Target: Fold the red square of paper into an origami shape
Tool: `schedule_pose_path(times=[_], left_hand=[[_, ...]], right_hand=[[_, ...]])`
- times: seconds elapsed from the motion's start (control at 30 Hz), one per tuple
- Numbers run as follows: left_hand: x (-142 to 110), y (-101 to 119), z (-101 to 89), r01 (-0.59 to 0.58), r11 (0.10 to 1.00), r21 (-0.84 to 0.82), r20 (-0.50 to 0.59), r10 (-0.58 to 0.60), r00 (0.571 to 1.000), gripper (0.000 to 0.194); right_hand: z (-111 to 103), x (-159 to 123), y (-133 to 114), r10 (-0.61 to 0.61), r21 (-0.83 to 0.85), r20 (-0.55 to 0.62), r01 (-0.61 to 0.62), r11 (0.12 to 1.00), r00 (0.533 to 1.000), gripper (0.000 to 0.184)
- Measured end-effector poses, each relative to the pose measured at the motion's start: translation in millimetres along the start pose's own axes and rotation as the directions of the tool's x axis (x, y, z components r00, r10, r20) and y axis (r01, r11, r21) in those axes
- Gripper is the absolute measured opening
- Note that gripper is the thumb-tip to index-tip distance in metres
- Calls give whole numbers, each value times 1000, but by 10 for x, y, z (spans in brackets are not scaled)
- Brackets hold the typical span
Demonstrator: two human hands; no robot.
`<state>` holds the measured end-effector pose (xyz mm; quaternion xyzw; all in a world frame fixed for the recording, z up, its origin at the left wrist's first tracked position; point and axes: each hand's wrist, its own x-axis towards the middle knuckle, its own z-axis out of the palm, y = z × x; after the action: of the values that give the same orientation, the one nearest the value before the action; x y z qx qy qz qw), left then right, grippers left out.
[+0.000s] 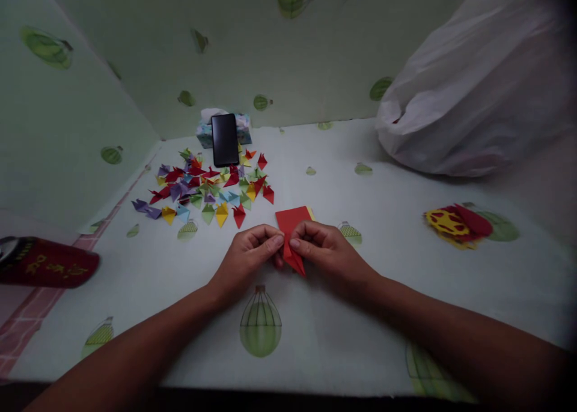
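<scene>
Between my hands is a piece of red origami paper (294,262), folded into a narrow, pointed shape with its tip toward me. My left hand (258,248) pinches its left edge between thumb and fingers. On the other edge, my right hand (322,248) grips it the same way, thumb on top. Just behind my fingertips lies a stack of square paper (291,215), red on top with a yellow edge showing at the right. Part of the folded piece and several fingertips are hidden.
Many small folded paper cranes (207,190) spread over the back left. Behind them a black phone (225,139) leans on a tissue box (205,136). A red can (49,262) is at far left, yellow and red paper cutouts (446,221) at right, a white plastic bag (469,93) behind.
</scene>
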<state>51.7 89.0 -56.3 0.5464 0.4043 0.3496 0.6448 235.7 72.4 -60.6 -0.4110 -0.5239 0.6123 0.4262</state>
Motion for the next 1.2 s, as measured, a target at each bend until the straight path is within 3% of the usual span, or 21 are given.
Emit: schedule_pose_path(times=[0.33,0.53,0.67,0.8,0.93,1.07,1.2], left_hand=[[2,69,27,-6,998,66,-28,8,1000,20],[-19,88,42,-30,981,190,-87,47,995,20],[-20,81,46,-45,980,194,-66,58,996,21],[-25,88,56,-116,972,203,-115,142,983,20],[-31,99,67,-177,958,225,-179,219,959,17],[-13,101,63,-149,971,184,-174,181,968,15],[2,102,38,-75,985,154,-86,89,992,19]], right_hand=[[4,-6,-28,-8,-87,-27,6,996,1000,21],[19,7,-28,-11,-114,-24,8,993,1000,20],[13,16,-18,-37,-145,-13,34,989,999,20],[13,14,19,-16,-4,0,16,1000,1000,19],[16,5,35,74,83,115,-84,993,991,25],[9,-4,9,80,38,116,-85,996,990,29],[-2,-9,-10,79,-5,119,-79,997,990,30]])
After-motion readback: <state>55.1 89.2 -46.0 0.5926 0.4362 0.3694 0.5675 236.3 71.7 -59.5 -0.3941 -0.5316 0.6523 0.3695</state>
